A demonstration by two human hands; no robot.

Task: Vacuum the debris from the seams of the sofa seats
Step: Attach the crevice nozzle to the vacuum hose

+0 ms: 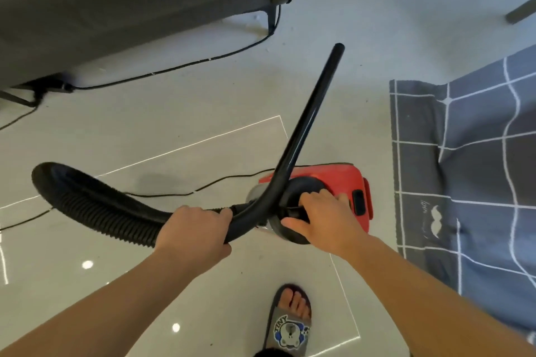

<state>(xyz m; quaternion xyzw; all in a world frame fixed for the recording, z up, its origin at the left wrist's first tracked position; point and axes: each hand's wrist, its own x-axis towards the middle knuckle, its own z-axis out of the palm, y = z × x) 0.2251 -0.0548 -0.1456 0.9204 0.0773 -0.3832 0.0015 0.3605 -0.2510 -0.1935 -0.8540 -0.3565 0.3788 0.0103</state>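
In left hand [193, 233] — vacuum wand [301, 136], seemingly

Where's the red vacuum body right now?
In the head view, the red vacuum body sits on the floor right of centre, beside the grey checked rug, with the right hand on its black handle.

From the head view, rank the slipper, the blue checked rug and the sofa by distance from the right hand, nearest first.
From the right hand:
1. Slipper, on the floor just below it.
2. Blue checked rug, off to the right.
3. Sofa, far upper left.
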